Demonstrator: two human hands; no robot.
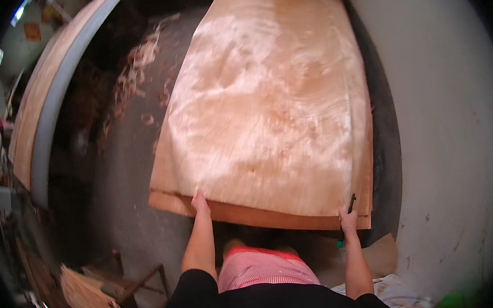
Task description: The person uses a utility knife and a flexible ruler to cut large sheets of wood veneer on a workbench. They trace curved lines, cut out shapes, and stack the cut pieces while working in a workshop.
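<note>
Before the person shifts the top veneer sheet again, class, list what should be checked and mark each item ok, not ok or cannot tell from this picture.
1. Left hand on the near edge of the top veneer sheet: ok, fingers rest on it.
2. Right hand at the near right corner: ok, it is on the edge, with a thin dark tool beside it.
3. Top sheet squared with the stack below: not ok, lower sheets show along the near edge.
4. Sheet surface free of tears: cannot tell, the picture is blurred.
5. Floor on the left free of debris: not ok, wood scraps lie there.
</note>
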